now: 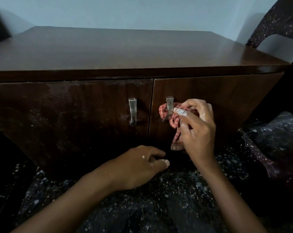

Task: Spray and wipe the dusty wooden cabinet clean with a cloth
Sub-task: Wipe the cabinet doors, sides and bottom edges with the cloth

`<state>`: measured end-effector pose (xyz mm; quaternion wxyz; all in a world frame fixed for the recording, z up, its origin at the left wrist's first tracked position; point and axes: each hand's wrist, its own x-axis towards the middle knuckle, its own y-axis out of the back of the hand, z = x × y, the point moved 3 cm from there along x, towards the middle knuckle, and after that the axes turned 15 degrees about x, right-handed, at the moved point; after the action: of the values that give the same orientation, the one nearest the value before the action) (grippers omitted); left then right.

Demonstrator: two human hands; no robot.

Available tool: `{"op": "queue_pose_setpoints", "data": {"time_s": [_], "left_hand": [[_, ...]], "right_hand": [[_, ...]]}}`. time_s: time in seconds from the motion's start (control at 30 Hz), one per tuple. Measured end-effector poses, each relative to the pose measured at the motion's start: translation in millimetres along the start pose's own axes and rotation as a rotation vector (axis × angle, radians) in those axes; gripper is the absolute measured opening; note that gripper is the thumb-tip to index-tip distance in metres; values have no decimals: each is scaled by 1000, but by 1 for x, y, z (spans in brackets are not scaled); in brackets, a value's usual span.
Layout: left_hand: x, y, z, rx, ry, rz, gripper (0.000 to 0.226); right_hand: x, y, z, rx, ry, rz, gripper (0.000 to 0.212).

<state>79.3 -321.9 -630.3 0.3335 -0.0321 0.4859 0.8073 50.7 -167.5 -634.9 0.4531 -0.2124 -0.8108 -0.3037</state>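
Observation:
A low dark wooden cabinet (95, 52) with two doors fills the view. White dust streaks cover the left door (66, 115); the right door (226, 98) looks cleaner. My right hand (198, 130) grips a bunched red patterned cloth (173, 122) and holds it against the right door's metal handle (169, 106). Part of the cloth passes behind that handle and a tail hangs down. My left hand (139, 167) hovers low in front of the cabinet's base with fingers loosely curled and nothing in it. No spray bottle is in view.
The left door has its own metal handle (132, 113). A dark speckled plastic chair (277, 22) stands at the right, close to the cabinet's corner. Dark speckled fabric (167, 199) lies below my arms. A pale wall is behind the cabinet.

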Motion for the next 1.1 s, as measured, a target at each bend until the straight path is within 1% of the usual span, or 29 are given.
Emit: {"op": "queue_pose_setpoints", "data": {"time_s": [0.07,0.13,0.27,0.37,0.43,0.5,0.57,0.63,0.73,0.83,0.93,1.1], "left_hand": [[3,-2,2,-2,-5,-5,48],[7,-6,5,3,-6,-19,48],[14,-10,7,29,-2,-40,47],[17,-11,7,33,5,-38,47],[18,-12,6,35,10,-45,48],[17,-13,5,27,12,-58,48],[16,-12,5,9,12,-51,46],[15,-10,4,-7,9,-36,40],[14,-10,1,-29,3,-37,36],[13,-9,-6,-35,16,-34,35],[12,-4,-11,-26,50,-20,35],[7,1,-20,-39,113,34,33]], "right_hand": [[1,-1,0,78,-30,63,19],[-4,-5,1,85,-56,80,22],[-17,-8,12,38,-36,31,32],[-18,-6,16,-37,20,8,33],[-22,-5,21,-84,36,32,36],[-32,-2,29,-94,-26,111,34],[-46,-5,35,-45,-119,173,34],[-61,-14,34,20,-175,166,32],[-77,-32,27,91,-210,145,32],[-84,-42,23,145,-263,183,37],[-88,-47,20,144,-291,187,36],[-94,-54,18,132,-299,143,34]]}}
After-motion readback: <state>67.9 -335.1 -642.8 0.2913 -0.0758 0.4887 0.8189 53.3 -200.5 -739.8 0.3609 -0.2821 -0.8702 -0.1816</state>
